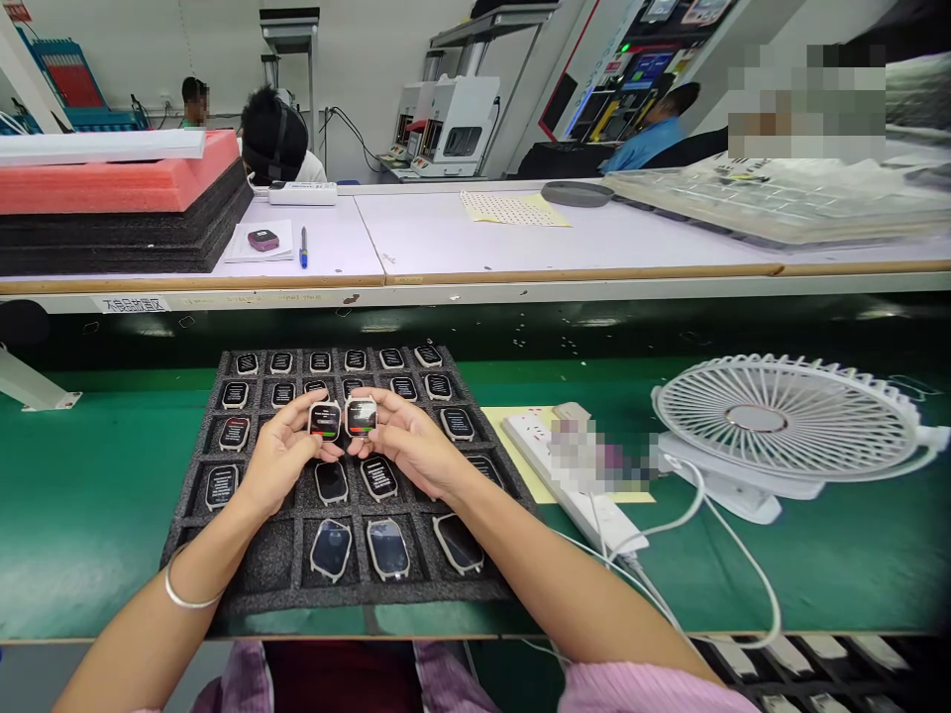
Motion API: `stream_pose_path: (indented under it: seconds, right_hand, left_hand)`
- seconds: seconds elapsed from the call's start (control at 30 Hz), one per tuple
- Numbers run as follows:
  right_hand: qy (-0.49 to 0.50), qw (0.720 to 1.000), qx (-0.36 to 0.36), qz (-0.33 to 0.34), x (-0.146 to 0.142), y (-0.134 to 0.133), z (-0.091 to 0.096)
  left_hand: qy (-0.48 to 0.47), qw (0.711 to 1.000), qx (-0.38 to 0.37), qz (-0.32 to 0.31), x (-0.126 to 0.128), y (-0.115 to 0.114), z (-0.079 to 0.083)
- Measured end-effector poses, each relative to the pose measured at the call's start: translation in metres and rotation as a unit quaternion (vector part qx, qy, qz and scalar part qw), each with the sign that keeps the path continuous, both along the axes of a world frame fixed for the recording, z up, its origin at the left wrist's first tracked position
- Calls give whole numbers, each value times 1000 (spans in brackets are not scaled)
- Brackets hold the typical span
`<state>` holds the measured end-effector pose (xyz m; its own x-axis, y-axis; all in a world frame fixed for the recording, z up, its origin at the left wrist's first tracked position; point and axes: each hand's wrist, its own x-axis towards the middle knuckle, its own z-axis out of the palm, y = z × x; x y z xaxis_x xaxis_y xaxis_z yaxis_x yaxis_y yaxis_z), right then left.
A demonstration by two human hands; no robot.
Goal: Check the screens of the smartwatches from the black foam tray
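A black foam tray (pixel 282 564) lies on the green mat in front of me, its pockets holding several smartwatch bodies with dark screens. My left hand (pixel 278 460) pinches one watch body (pixel 325 420) above the tray's middle; its lit screen shows red and green. My right hand (pixel 412 446) holds a second watch body (pixel 361 416) right beside it, its screen lit the same way. The two watches nearly touch. A silver bangle (pixel 185 589) circles my left wrist.
A white power strip (pixel 586 495) with cables and a white desk fan (pixel 788 421) lie to the right. Beyond is a raised white shelf with foam sheets (pixel 119 213), a pen (pixel 303 248) and clear trays (pixel 773 203). People sit at the far benches.
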<state>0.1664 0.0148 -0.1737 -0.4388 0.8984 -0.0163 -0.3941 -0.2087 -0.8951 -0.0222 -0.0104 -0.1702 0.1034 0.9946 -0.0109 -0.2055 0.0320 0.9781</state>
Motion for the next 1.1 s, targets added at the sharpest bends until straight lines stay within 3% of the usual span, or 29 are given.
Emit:
stream_pose_path:
  seconds: [1.1]
  right_hand:
    - [14, 1000, -5, 7, -3, 0, 0]
  left_hand:
    - [4, 1000, 11, 3, 1, 1, -1]
